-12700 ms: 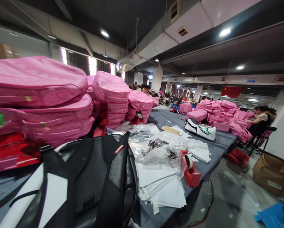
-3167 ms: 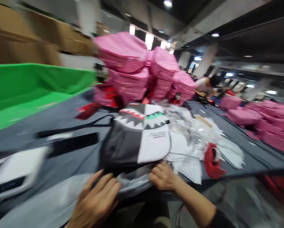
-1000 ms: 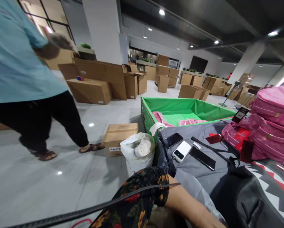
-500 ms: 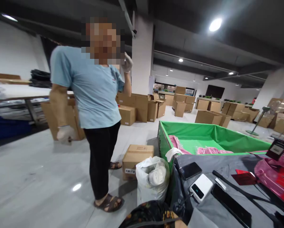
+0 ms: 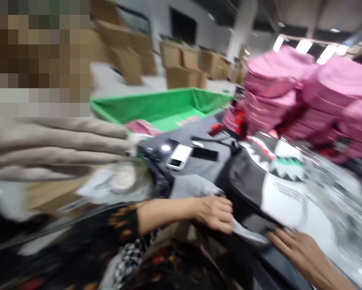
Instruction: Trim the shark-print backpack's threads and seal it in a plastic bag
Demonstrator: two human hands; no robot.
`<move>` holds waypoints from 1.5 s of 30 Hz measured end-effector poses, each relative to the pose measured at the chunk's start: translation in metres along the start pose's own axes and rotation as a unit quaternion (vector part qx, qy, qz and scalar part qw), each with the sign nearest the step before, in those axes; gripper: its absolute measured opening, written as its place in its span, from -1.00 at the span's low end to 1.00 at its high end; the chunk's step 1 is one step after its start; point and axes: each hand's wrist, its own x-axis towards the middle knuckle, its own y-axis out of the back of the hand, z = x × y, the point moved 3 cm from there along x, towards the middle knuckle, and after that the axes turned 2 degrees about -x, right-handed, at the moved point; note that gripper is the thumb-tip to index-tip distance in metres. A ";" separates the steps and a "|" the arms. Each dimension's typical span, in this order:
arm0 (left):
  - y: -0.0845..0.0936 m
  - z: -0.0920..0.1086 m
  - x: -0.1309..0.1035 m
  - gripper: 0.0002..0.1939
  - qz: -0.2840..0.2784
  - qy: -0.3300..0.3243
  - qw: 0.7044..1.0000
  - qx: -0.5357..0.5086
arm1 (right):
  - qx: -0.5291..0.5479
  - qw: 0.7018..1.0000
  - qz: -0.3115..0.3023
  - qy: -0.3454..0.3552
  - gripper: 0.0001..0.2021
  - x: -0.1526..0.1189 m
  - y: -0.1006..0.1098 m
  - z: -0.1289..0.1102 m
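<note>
Our left hand (image 5: 215,213) is clamped on a plastic bag (image 5: 250,233); our right hand (image 5: 298,245), nearer the shark-mouth backpack (image 5: 271,185), has fingers at its bottom edge, grip unclear to us. Backpack lies just beyond both hands, long axis pointing away, on grey-covered table (image 5: 209,170). Power bank (image 5: 179,156), leftward; pink backpacks (image 5: 276,74) stacked behind; green-lined bin (image 5: 169,95), cardboard boxes (image 5: 181,76) beyond; co-worker's gloved hand (image 5: 48,149), blurred, left.
</note>
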 end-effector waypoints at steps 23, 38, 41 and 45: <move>-0.020 0.023 0.051 -0.63 0.008 0.090 0.993 0.082 | 0.243 0.763 0.241 -0.548 -0.58 -0.079 -0.023 -0.052; -0.044 0.019 0.042 -0.55 0.233 -0.088 0.962 0.109 | 0.095 0.817 0.337 -0.459 -0.80 -0.067 -0.015 -0.074; -0.040 0.019 0.035 -0.58 0.327 -0.166 0.918 0.152 | 0.006 0.964 0.146 -0.221 -0.72 -0.037 -0.008 -0.087; -0.032 -0.013 0.005 -0.76 0.385 -0.154 0.887 0.205 | -0.063 0.984 0.049 -0.158 -0.71 -0.024 -0.023 -0.082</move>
